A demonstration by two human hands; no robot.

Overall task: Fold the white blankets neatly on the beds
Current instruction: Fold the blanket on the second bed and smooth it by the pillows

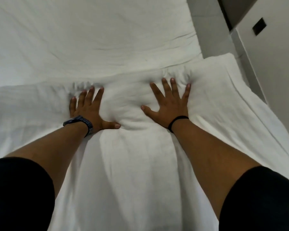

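A thick white blanket [130, 164] covers the near half of the bed, its far folded edge running across the middle of the view. My left hand [88, 109] lies flat on it with fingers spread, a dark watch band on the wrist. My right hand [170, 104] presses flat beside it, fingers spread, a black band on the wrist. Both palms push into the padding just short of the far edge, which wrinkles at the fingertips. Neither hand grips anything.
Beyond the blanket lies the bare white sheet of the mattress [90, 34]. A grey floor strip [212, 29] runs along the bed's right side, next to a pale wall [277, 67] with a dark square plate [259, 26].
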